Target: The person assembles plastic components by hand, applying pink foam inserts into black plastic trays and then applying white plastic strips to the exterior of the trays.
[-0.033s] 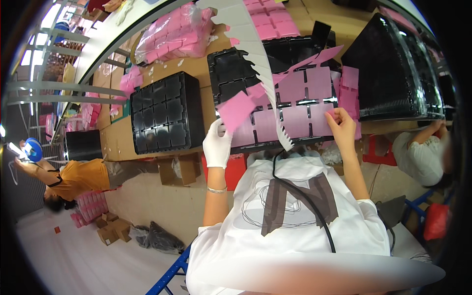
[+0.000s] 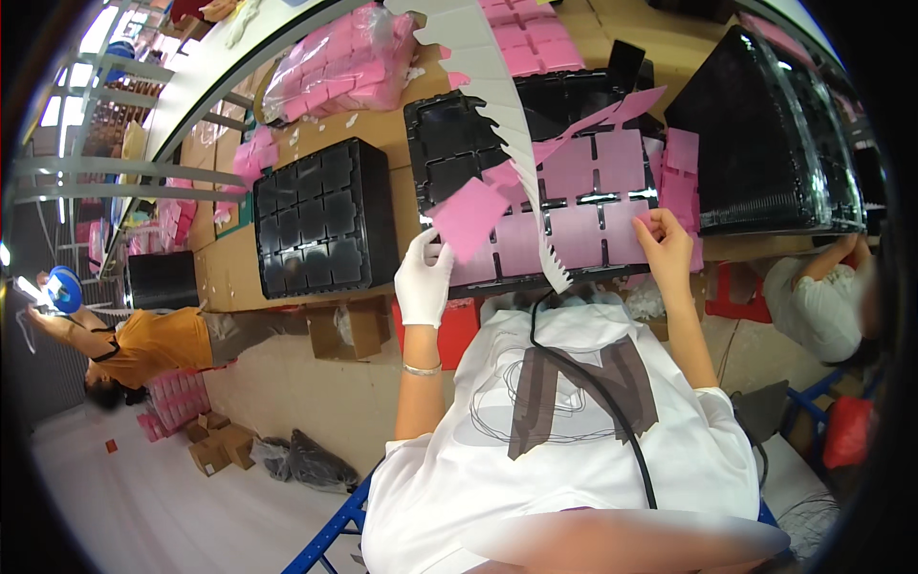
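Observation:
My left hand point(image 2: 424, 279), in a white glove, is closed with thumb and fingers pinching the lower edge of a pink foam sheet point(image 2: 470, 218). That raised flap hangs tilted above a black plastic tray point(image 2: 449, 134). More pink sheet point(image 2: 574, 236) lies across the tray's compartments, split by slots with black dividers showing through. At the tray's near right corner my bare right hand point(image 2: 666, 251) has thumb and index finger closed on the pink sheet's edge. A white, saw-edged strip point(image 2: 507, 115) hangs across the view and hides part of the tray.
A stack of black trays point(image 2: 320, 220) stands left, a taller wrapped stack point(image 2: 765, 134) right. Bagged pink pieces point(image 2: 344, 59) lie at the back. Below the table's near edge are a cardboard box point(image 2: 346, 328) and red bin point(image 2: 461, 330). Two people work nearby, left and right.
The pink flap in my left hand has tilted a little up and to the right. My right hand stays in place at the sheet's edge.

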Demonstrator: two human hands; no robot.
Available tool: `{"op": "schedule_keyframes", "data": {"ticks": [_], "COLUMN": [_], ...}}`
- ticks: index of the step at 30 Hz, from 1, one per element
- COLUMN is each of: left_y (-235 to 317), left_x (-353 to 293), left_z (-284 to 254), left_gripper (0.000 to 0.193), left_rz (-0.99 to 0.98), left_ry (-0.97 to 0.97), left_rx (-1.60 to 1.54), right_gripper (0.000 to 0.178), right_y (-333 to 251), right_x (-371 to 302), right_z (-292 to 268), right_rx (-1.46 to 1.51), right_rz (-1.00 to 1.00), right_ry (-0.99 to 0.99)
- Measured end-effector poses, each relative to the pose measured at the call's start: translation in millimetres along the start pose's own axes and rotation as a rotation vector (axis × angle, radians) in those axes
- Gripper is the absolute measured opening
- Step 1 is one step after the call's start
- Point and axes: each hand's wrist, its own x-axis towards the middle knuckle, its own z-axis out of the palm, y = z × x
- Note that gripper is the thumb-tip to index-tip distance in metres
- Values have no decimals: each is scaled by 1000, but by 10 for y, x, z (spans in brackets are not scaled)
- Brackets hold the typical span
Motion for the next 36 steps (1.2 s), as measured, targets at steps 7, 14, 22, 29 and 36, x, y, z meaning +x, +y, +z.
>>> {"op": "schedule_keyframes", "data": {"ticks": [7, 14, 22, 29, 36], "left_y": [-47, -17, 83, 879, 1446], "left_x": [-9, 116, 125, 122, -132], "left_z": [3, 63, 99, 825, 1202], "left_gripper": [40, 29, 25, 21, 30], "left_rz": [66, 11, -71, 559, 1083], "left_ry": [-21, -98, -214, -407, -463], "left_rx": [167, -272, -517, -378, -276], "right_gripper": [16, 9, 8, 12, 20], "right_y": [-10, -77, 57, -235, -67], "right_x": [24, 91, 163, 264, 507], "right_z": [15, -69, -279, -285, -136], "right_rx": [18, 339, 471, 802, 665], "right_rz": [31, 84, 90, 156, -35], "right_ry": [3, -54, -11, -130, -27]}}
